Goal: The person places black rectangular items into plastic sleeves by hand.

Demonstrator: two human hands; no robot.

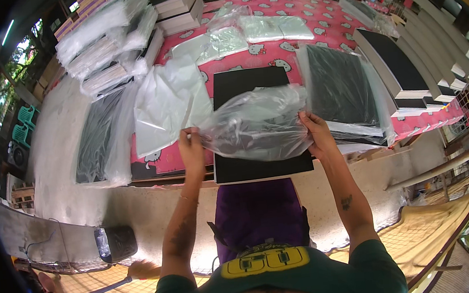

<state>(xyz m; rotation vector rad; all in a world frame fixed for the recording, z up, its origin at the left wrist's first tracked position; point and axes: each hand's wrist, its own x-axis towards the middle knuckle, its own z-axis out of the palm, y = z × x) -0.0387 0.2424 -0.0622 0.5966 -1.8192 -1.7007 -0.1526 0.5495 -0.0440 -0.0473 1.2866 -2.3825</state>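
A clear plastic bag (261, 127) is stretched between my two hands, its film bunched and wrinkled. My left hand (191, 146) pinches its left edge, and my right hand (315, 130) grips the right edge. Beneath the bag lies a flat black rectangular board or book (249, 80) at the table's front edge; the film hides its middle. To the left rests a loose pile of empty clear bags (171, 104). On the right, close to my right hand, sits a black book-like block wrapped in plastic (342, 88).
The table (271, 58) has a pink patterned cover. Plastic-wrapped stacks (106, 46) rise at the back left, beside black-topped blocks (176, 8). More black-topped stacks (396, 63) line the right. Another wrapped black block (101, 139) lies at the left edge. A broom (139, 270) is on the floor.
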